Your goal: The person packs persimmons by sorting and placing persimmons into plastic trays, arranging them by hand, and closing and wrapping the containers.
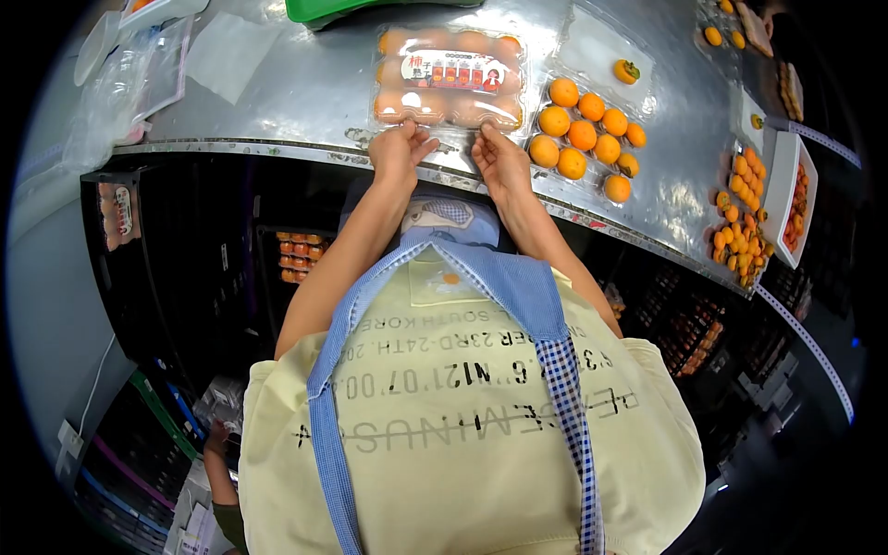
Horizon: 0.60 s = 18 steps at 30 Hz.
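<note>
A clear plastic clamshell pack (449, 102) of orange persimmons lies on the metal table in front of me, with a printed label (465, 71) across its top. The fingertips of my left hand (396, 155) pinch the pack's near edge toward its left side. At the same edge, nearer the right corner, my right hand (503, 165) has its curled fingers on the rim. Just right of the pack, loose persimmons (581, 136) sit in rows, apparently in a clear tray. A single persimmon (626, 71) rests on a pale sheet behind them.
A green tray (319, 8) stands at the table's back. Plastic packaging (120, 88) lies at the left. More persimmons (745, 217) and a white box (791, 199) are far right. Dark crates (166, 268) stack below left. Another person's arm (220, 467) shows at lower left.
</note>
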{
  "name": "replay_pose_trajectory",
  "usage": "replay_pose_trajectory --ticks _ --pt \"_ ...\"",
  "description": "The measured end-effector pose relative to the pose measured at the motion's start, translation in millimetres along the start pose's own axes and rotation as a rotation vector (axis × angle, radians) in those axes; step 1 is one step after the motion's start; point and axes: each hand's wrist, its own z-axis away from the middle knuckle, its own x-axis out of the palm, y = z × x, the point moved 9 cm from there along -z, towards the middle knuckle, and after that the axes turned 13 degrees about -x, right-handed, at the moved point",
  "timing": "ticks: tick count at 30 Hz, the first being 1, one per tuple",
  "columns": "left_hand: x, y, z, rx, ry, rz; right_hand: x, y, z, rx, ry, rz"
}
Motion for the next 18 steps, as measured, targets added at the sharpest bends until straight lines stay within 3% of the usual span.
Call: replay_pose_trajectory --ticks 6,8,9,11,13,16,18 --pt "-5.2 6.9 -4.1 0.035 0.063 -0.029 -0.6 17.2 -12.5 0.005 0.039 0.021" --pt "-8.3 17.8 7.8 -0.003 0.006 -0.130 7.9 15.3 -3.2 0.100 -0.137 0.085" --pt "-18.7 19.5 6.2 -0.072 -0.071 -0.313 11.3 11.9 5.4 0.151 -0.227 0.120" --pt "-23.9 39.7 40.3 -0.231 -0.098 -0.851 16.9 -10.4 35.7 0.329 -0.469 0.504" --pt "-39.0 89.8 27.0 0.074 -0.002 -0.944 7.6 -51.7 12.2 -0.001 -0.495 0.770" --pt "-20.9 143.0 6.3 0.529 0.139 -0.893 7.9 -120.1 -20.5 -0.651 -0.241 1.026" --pt "-6.5 129.7 -31.8 0.274 -0.002 -0.906 23.4 -106.4 -42.0 -0.654 -0.371 1.296"
